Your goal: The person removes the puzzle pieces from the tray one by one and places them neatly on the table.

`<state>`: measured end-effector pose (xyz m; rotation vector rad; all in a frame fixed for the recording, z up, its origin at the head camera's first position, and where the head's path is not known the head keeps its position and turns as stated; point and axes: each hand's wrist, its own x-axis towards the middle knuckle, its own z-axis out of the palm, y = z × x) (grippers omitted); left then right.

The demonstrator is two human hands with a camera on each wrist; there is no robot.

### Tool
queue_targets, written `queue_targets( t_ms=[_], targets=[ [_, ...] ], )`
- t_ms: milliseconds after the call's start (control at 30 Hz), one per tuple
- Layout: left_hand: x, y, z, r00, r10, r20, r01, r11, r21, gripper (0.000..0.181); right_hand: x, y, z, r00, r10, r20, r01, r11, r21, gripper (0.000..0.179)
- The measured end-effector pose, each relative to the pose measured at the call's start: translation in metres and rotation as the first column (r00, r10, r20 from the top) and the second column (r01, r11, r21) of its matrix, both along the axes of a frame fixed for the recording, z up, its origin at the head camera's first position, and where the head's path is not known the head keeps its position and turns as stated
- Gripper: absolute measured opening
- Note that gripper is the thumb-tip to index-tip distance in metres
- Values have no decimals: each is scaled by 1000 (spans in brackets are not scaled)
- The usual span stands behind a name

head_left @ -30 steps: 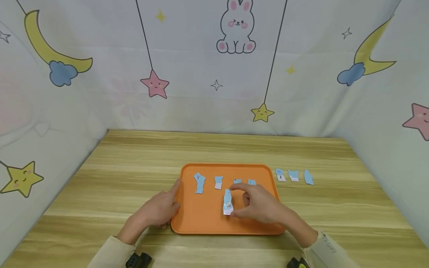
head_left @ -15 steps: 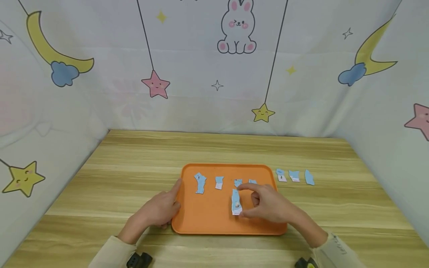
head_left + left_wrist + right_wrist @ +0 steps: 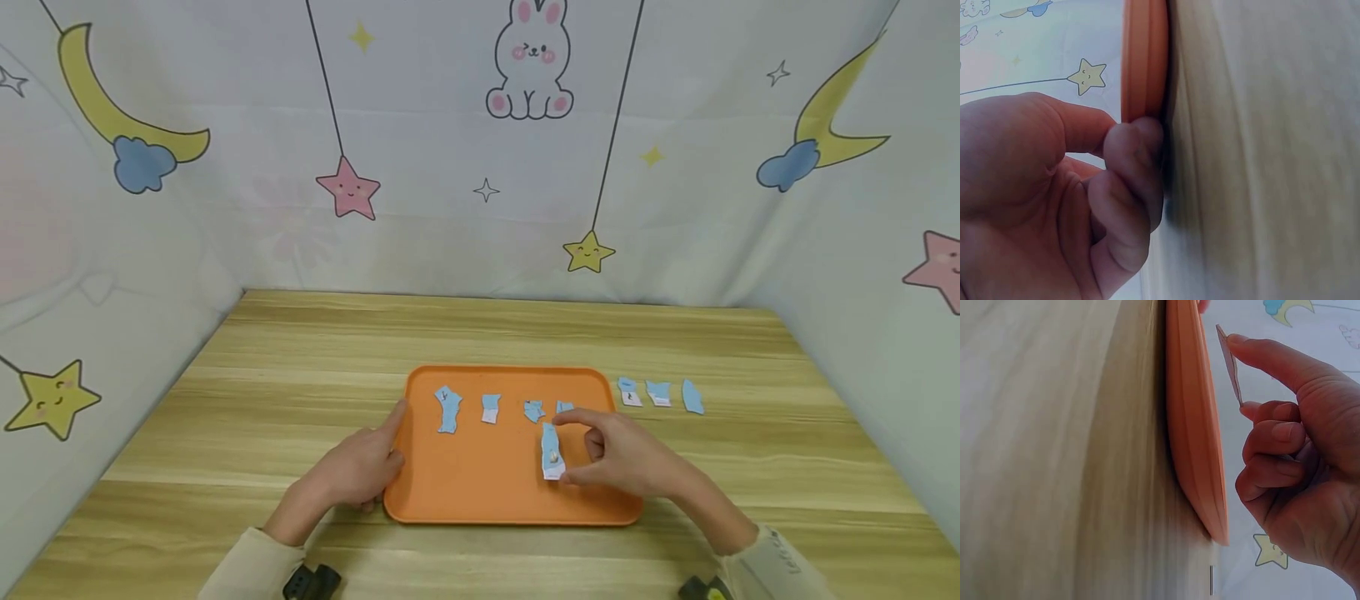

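My right hand [image 3: 626, 454] pinches a torn strip of blue and white paper [image 3: 552, 454] by its ends, between thumb and index finger. The right wrist view shows this paper strip [image 3: 1231, 367] edge-on, raised above the tray, with the other fingers curled into the palm. At the orange tray [image 3: 450, 492], my left hand [image 3: 360, 467] grips the left rim. Its bent fingers [image 3: 1127, 153] meet the tray's edge in the left wrist view. Smaller torn pieces lie along the tray's far side: a long one [image 3: 448, 410], a short one [image 3: 490, 408], and others near the right fingertips.
Three more torn paper pieces lie in a row on the wooden table [image 3: 315, 350], right of the tray: one with a mark [image 3: 629, 392], a second piece [image 3: 658, 393] and a plain blue one [image 3: 692, 397]. A printed cloth [image 3: 420, 233] encloses the table's back and sides.
My right hand has carried the paper strip rightward over the tray, uncovering more of the small pieces behind it. The left hand keeps its place at the tray's rim.
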<state>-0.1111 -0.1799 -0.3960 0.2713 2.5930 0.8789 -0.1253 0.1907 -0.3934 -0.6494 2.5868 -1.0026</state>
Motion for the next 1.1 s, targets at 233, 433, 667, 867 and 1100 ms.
queue_targets(
  t_ms=[233,433,667,867,1100],
  targets=[
    [0,0,-1,1000,1,4,-1,1000,8,75,-1,17,0,1000,-1,27,2,999,-35,67],
    [0,0,-1,1000,-1,2,1,1000,6,75,-4,29,2,1000,-6,0,6,999,-46,66],
    [0,0,1,1000,2,5,-2,1000,6,74,-5,38,3,1000,-26,7,26,999,-39,65],
    [1,0,0,1000,-1,1,1,1000,15,75,-7,46,2,999,-33,14,33,999,-33,66],
    [1,0,1,1000,-1,-3,1,1000,18,75,-8,56,1,999,-37,0,37,998,-44,66]
  ],
)
